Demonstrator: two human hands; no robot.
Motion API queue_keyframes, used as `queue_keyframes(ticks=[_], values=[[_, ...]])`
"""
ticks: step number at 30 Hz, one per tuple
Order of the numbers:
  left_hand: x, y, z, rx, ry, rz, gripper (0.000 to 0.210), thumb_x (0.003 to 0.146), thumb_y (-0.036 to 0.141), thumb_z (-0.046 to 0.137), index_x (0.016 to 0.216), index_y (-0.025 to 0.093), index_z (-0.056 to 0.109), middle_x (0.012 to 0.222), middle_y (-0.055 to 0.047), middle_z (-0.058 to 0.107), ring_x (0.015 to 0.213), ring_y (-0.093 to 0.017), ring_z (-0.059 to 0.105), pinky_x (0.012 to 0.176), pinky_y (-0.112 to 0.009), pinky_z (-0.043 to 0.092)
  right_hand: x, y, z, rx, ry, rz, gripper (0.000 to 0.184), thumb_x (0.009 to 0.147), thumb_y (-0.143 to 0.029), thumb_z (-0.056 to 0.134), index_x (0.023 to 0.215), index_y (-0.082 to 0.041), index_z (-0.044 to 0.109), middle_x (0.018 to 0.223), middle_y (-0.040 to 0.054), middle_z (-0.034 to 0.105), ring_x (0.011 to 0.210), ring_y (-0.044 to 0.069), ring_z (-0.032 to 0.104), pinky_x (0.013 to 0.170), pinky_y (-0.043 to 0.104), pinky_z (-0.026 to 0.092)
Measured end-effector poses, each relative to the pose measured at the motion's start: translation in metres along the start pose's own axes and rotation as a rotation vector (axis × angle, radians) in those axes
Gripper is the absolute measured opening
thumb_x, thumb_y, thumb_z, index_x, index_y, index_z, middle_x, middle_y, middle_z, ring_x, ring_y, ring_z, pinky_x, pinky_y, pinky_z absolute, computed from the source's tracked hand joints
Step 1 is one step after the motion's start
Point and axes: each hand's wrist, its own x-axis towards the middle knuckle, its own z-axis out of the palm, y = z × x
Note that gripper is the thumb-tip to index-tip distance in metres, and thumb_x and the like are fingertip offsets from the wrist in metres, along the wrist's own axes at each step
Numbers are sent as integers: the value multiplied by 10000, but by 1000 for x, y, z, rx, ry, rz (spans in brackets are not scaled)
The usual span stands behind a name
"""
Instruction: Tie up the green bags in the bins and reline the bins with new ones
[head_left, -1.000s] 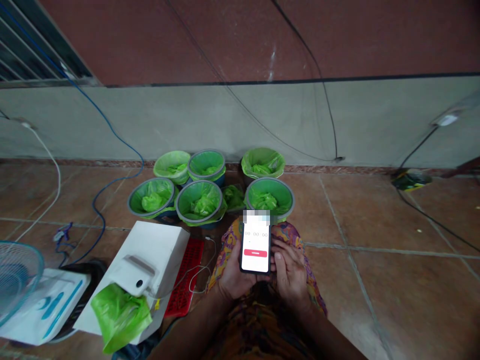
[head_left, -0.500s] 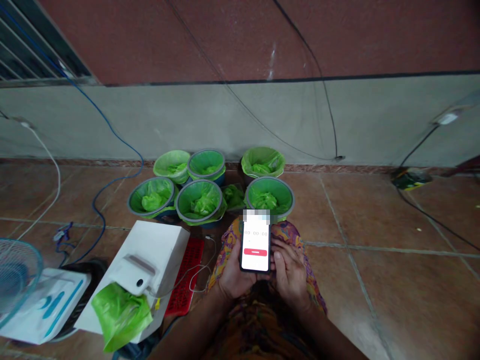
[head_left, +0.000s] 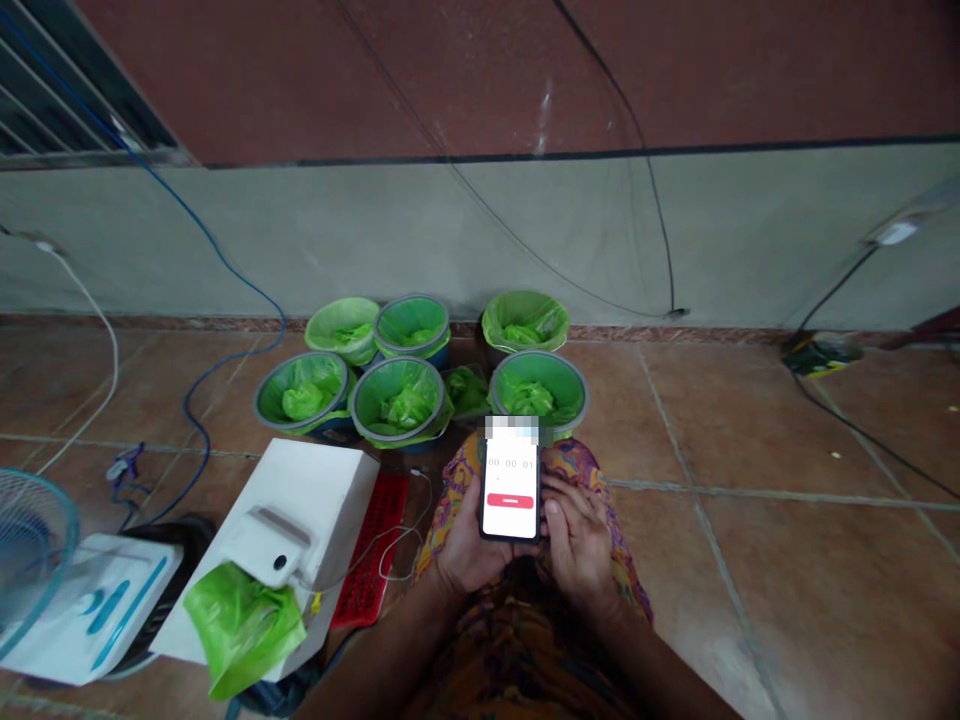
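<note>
My left hand (head_left: 471,545) is wrapped round the left side and underside of a smartphone (head_left: 511,520) in a dark case, held above my lap. The bright screen shows a running time counter with a red button; its top is blurred out. At the phone's right edge, my right hand (head_left: 581,535) is curled, its fingertips against the edge and its thumb folded in. Beyond my knees stand several grey-rimmed buckets (head_left: 540,375) lined with green plastic bags. Patterned orange and purple cloth (head_left: 457,475) covers my lap.
Left of me are a white box (head_left: 315,465), a white device (head_left: 271,545), a green plastic bag (head_left: 244,630) and a red basket (head_left: 373,580). Further left, a blue mesh basket (head_left: 30,570) overlaps a white lid-like panel (head_left: 112,620). A blue cable (head_left: 217,365) crosses the tiled floor.
The counter on the phone has gone from 00:00:00 to 00:00:01. Both hands keep their places, and the view has shifted very slightly.
</note>
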Motion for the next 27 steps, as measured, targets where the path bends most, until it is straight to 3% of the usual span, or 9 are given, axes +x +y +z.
queue_keyframes(ticks=[27], values=[[0, -1, 0, 17, 33, 14, 672, 909, 656, 375, 1238, 127, 628, 1089, -139, 716, 880, -260, 690, 673, -357, 560, 0, 1, 1, -24, -13, -18, 306, 988, -242, 378, 1036, -188, 675, 1102, 88, 706, 1078, 230, 621, 990, 476, 387]])
